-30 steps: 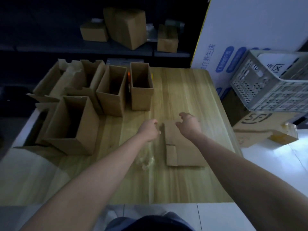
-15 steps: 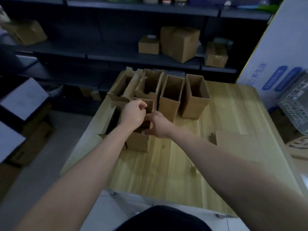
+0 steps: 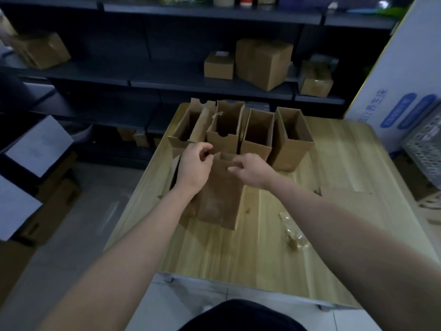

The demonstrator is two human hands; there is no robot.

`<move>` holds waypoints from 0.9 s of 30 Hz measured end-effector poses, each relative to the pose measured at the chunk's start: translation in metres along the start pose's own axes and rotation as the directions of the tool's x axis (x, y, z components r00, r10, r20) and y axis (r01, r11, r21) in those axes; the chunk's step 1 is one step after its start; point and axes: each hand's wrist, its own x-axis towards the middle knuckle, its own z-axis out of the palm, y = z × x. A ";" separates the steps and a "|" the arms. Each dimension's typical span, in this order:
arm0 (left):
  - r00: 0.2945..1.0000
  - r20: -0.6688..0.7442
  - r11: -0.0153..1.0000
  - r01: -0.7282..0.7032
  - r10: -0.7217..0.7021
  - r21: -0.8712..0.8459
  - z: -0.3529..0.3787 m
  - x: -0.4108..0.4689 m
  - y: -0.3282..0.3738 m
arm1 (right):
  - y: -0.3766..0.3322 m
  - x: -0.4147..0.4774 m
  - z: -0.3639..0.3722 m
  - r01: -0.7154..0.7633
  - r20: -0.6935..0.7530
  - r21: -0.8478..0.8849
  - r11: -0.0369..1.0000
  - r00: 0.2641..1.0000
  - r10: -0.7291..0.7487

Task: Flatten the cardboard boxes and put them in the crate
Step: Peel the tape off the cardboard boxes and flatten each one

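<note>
Both hands have shifted since half a second ago: they were bunched together at the rim of the near box [image 3: 219, 199], and now they're spread apart at its top edge, with the box looking pulled a bit nearer so its whole front face shows. A second back they were over on the right at the flattened piece [image 3: 346, 195], so that one's been let go.

Right now the left hand [image 3: 195, 167] has its fingers curled over the top left corner of the near box, pinching the rim. The right hand [image 3: 250, 170] hooks its curled fingers over the top right of the same rim. So both are gripping it. The box stands upright on the wooden table [image 3: 262, 263], left of the middle, and isn't flattened yet.

Just beyond it sits a row of four open boxes [image 3: 292, 139] along the far edge, packed side by side. The flattened piece lies flat on the right side of the table, partly hidden behind the right forearm. A bit of crumpled clear plastic [image 3: 292, 234] lies on the table near the right arm.

The grey crate [image 3: 427, 144] is off the table at the far right, well apart from the hands. Dark shelves [image 3: 191, 77] with more cardboard boxes run behind everything.
</note>
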 end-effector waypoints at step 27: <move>0.959 0.199 0.953 0.147 -0.203 0.266 0.068 -0.011 0.006 | 0.124 0.001 -0.019 -0.516 0.104 0.580 0.631 0.815 0.570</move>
